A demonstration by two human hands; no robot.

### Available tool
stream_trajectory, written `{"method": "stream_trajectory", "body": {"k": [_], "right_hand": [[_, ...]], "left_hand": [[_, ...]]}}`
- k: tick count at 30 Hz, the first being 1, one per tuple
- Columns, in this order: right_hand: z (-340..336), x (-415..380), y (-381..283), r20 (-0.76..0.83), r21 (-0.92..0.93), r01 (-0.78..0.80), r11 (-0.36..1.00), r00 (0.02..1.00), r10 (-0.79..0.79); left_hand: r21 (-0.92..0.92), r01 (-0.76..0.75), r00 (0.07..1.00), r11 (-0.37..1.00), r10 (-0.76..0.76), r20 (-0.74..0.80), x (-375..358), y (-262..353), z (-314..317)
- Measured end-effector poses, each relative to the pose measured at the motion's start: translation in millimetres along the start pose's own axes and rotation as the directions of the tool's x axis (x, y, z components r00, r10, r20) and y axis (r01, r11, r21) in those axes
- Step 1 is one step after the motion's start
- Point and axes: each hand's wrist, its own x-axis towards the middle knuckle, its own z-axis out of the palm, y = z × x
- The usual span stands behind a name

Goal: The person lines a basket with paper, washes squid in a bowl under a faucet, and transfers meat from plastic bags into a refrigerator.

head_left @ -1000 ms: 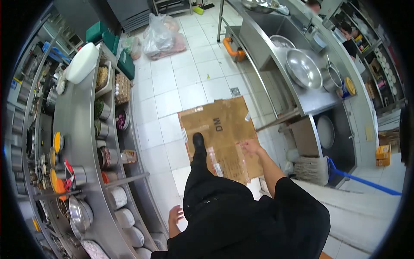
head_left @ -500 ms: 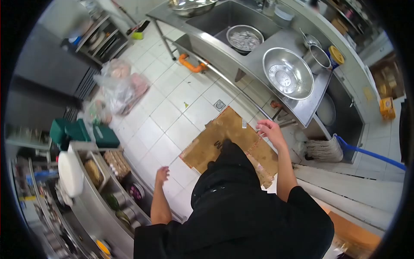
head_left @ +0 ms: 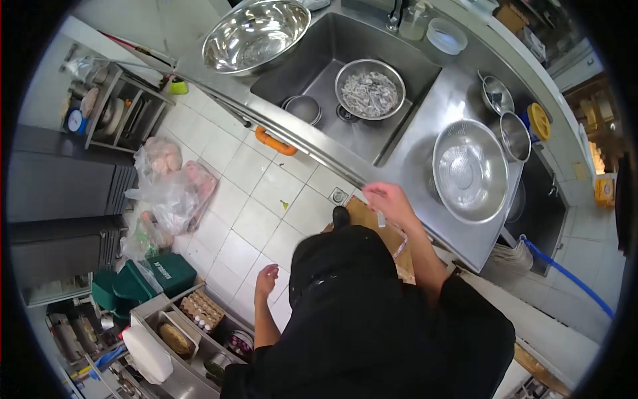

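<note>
My right hand is held out beside the front edge of the steel sink counter, its fingers apart and nothing in them. Lower and to the left, my left hand hangs free over the tiled floor, fingers loosely bent and holding nothing. A steel bowl of pale greyish strips sits in the sink. On the counter to its right stands a big perforated steel colander; a wide shiny steel basin rests at the left end.
Flattened cardboard lies underfoot. Bulging plastic bags and a green crate stand on the floor at left. A low counter holds an egg tray. Small pots stand behind the colander; a blue hose runs at right.
I have stepped forward to the sink, so the counter and bowls now look nearer and larger. My right hand has come up to the counter's front edge; my left still hangs free.
</note>
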Motion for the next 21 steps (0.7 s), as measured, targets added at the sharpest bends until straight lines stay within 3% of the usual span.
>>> {"method": "stream_trajectory", "body": {"k": [1, 2, 3, 4, 6, 7, 8, 9, 10, 11, 12, 13, 14, 15, 16, 17, 18, 19, 20, 21], "right_hand": [[0.5, 35.6, -5.0, 0.019, -0.106, 0.128, 0.986, 0.992, -0.127], [-4.2, 64.1, -27.3, -0.030, -0.179, 0.152, 0.972, 0.987, -0.160], [-10.6, 98.9, -50.5, -0.077, -0.252, 0.180, 0.951, 0.976, -0.205], [-18.8, 148.6, -38.7, -0.144, 0.039, 0.237, 0.971, 0.963, -0.230], [-53.1, 211.8, -83.0, -0.183, 0.113, 0.228, 0.967, 0.961, -0.205], [-73.6, 251.9, -90.0, -0.288, 0.062, 0.333, 0.941, 0.909, -0.302], [-93.6, 285.2, -103.6, -0.369, 0.200, 0.360, 0.911, 0.889, -0.271], [-110.4, 319.9, -112.6, -0.512, 0.209, 0.393, 0.895, 0.824, -0.242], [-126.6, 350.6, -123.1, -0.594, 0.125, 0.333, 0.935, 0.779, -0.198], [-141.1, 380.4, -130.8, -0.674, 0.052, 0.255, 0.965, 0.722, -0.155], [-152.9, 418.1, -122.8, -0.686, 0.053, 0.237, 0.970, 0.715, -0.137], [-163.6, 458.7, -104.9, -0.645, -0.303, 0.192, 0.934, 0.680, -0.349], [-171.8, 485.0, -94.0, -0.528, -0.621, 0.130, 0.773, 0.659, -0.535], [-168.4, 490.0, -88.7, -0.380, -0.708, 0.100, 0.699, 0.780, -0.497], [-162.8, 491.8, -86.4, -0.226, -0.786, 0.090, 0.612, 0.880, -0.419], [-160.4, 492.3, -83.7, -0.304, -0.799, 0.059, 0.598, 0.819, -0.487], [-158.4, 480.6, -89.6, -0.323, -0.797, 0.025, 0.603, 0.826, -0.462], [-155.5, 463.3, -111.7, -0.566, -0.562, -0.079, 0.824, 0.763, -0.313], [-149.7, 462.9, -109.7, -0.686, -0.459, -0.122, 0.880, 0.678, -0.264], [-144.3, 462.6, -107.6, -0.792, -0.342, -0.136, 0.930, 0.574, -0.208]], "left_hand": [[0.022, 0.001, 1.000, 1.000, -0.001, 0.006, 8.4, -4.9, 6.5], [0.047, -0.003, 1.000, 0.999, 0.003, 0.008, 18.5, -3.5, 8.3], [-0.132, 0.052, 0.997, 0.990, -0.060, -0.056, 16.9, 33.3, 10.8], [-0.136, 0.053, 0.996, 0.989, -0.062, -0.058, 27.0, 58.7, 8.3], [-0.178, -0.026, 0.970, 0.984, -0.018, -0.243, 51.4, 101.5, -3.0], [-0.071, -0.174, 0.921, 0.982, 0.137, -0.364, 68.2, 125.8, -10.8], [0.154, -0.269, 0.817, 0.951, 0.310, -0.486, 81.5, 168.7, -19.5], [0.196, -0.255, 0.797, 0.947, 0.321, -0.511, 93.4, 217.2, -30.7], [0.461, -0.401, 0.652, 0.791, 0.600, -0.463, 115.8, 245.4, -45.2], [0.543, -0.507, 0.535, 0.669, 0.738, -0.410, 134.6, 288.2, -57.8], [0.578, -0.553, 0.491, 0.600, 0.795, -0.356, 151.8, 328.2, -69.3], [0.604, -0.595, 0.447, 0.530, 0.843, -0.299, 167.9, 367.1, -78.2], [0.632, -0.618, 0.421, 0.468, 0.876, -0.237, 182.4, 408.6, -82.8], [0.651, -0.644, 0.395, 0.401, 0.904, -0.165, 196.3, 446.8, -85.3], [0.626, -0.687, 0.454, 0.370, 0.891, -0.029, 212.6, 477.4, -85.7], [0.689, -0.676, 0.440, 0.261, 0.893, 0.094, 234.0, 502.2, -89.9], [0.735, -0.663, 0.424, 0.138, 0.879, 0.217, 256.9, 520.4, -91.8], [0.721, -0.678, 0.433, 0.142, 0.870, 0.235, 287.1, 526.4, -96.2], [0.713, -0.655, 0.587, 0.250, 0.762, 0.272, 310.0, 524.6, -108.5], [0.762, -0.616, 0.606, 0.199, 0.738, 0.296, 321.1, 524.1, -117.3]]}}
